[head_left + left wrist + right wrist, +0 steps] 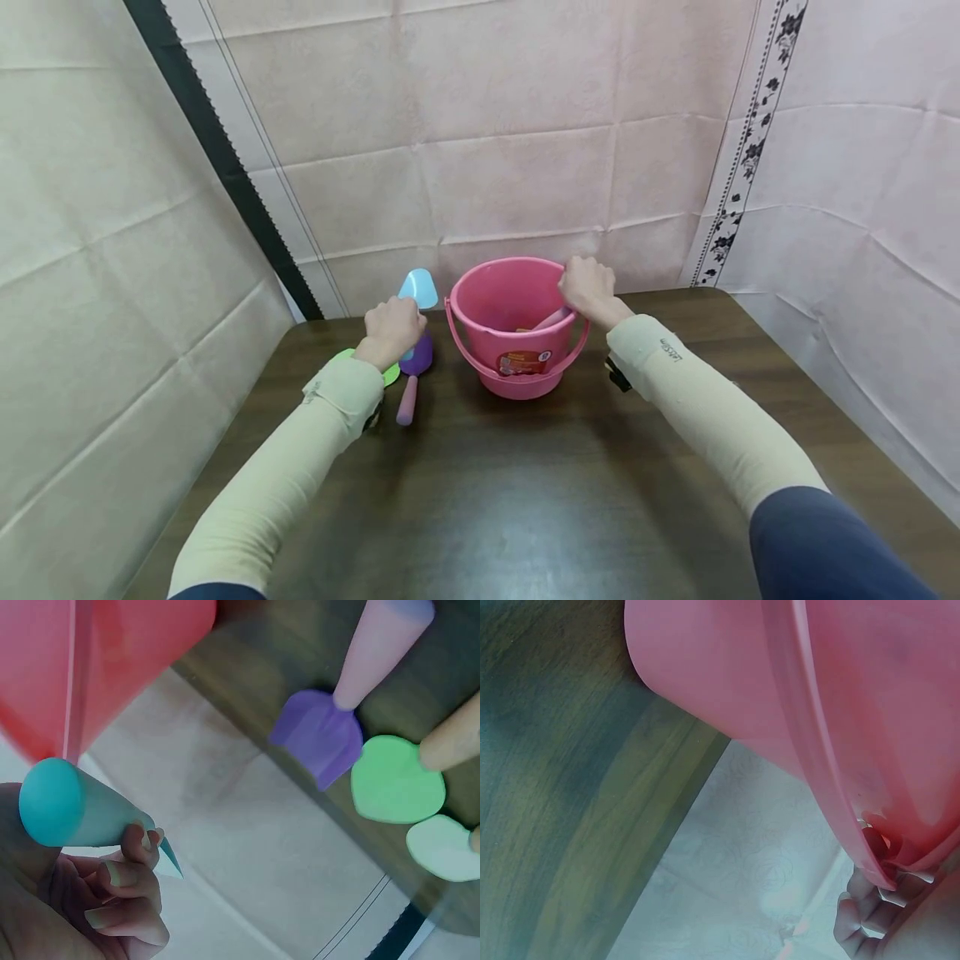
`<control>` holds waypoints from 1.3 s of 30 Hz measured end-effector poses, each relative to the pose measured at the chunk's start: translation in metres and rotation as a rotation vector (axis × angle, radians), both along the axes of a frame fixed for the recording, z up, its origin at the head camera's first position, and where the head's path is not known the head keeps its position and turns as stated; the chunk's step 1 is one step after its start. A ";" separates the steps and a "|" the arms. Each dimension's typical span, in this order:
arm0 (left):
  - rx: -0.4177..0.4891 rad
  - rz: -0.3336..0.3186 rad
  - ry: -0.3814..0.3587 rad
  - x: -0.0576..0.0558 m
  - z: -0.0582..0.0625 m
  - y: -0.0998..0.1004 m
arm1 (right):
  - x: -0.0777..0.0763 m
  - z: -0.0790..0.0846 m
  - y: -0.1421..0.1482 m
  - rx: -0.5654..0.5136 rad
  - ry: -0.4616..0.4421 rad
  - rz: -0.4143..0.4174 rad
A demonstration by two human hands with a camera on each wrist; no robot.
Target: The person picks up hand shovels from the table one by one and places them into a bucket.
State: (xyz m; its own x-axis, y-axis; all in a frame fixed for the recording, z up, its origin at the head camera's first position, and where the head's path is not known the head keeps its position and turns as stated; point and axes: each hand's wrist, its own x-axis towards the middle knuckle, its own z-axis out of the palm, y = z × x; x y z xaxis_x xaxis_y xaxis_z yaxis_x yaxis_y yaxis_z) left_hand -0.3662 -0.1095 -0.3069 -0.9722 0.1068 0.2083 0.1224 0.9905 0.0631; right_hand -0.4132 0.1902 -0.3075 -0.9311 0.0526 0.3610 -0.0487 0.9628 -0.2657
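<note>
My left hand (393, 327) grips a light blue toy shovel (419, 287) by its handle, above the table and left of the bucket. In the left wrist view, curled fingers (127, 900) wrap the shovel's teal handle (56, 802), and only a sliver of the blade shows past them. A pink bucket (483, 340) stands upright, its handle hanging down in front. My right hand (588, 287) holds the bucket's right rim, fingers hooked round the edge in the right wrist view. Inside the bucket, a pink stick-like handle (553, 317) leans near that hand; its other end is hidden.
A purple toy shovel (417, 357) with a pink handle lies on the brown table (480, 500) under my left hand. Beside it are a green tool (397, 780) and a pale green one (444, 847). Cloth walls (525, 183) rise behind and at both sides.
</note>
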 end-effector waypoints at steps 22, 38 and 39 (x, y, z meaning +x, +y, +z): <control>0.000 -0.120 -0.009 0.005 0.048 0.034 | 0.000 -0.002 -0.001 -0.007 0.000 0.000; -0.101 -0.243 -0.007 0.000 0.053 0.065 | 0.000 -0.001 -0.001 -0.007 0.003 -0.006; -0.106 -0.252 -0.011 -0.002 0.053 0.067 | 0.000 -0.001 -0.001 -0.007 0.003 -0.006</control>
State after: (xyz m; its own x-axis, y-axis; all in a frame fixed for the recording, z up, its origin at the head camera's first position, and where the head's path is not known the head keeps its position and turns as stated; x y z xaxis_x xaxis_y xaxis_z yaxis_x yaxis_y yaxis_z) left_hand -0.3678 -0.0429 -0.2537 -0.9143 0.3664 0.1727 0.3657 0.9300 -0.0370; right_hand -0.4136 0.1889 -0.3083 -0.9296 0.0605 0.3635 -0.0439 0.9612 -0.2724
